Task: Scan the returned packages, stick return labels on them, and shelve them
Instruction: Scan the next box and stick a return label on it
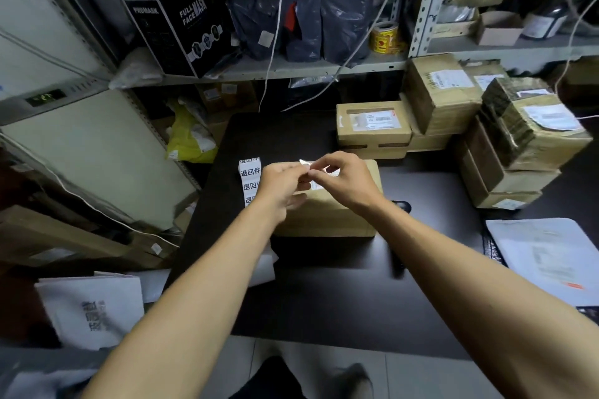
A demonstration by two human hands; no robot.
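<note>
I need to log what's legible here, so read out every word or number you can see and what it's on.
"退回件": label strip, held by the left hand.
"FULL FACE MASK": black box on the shelf.
"PROMASK": same box's other face.
Shipping labels on the cardboard boxes, yellow tape roll, green display: unreadable.

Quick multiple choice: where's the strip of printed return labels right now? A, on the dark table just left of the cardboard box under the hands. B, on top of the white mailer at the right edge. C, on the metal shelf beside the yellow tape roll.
A: the label strip lies on the dark table, left of the cardboard box, partly behind the left hand.
</note>
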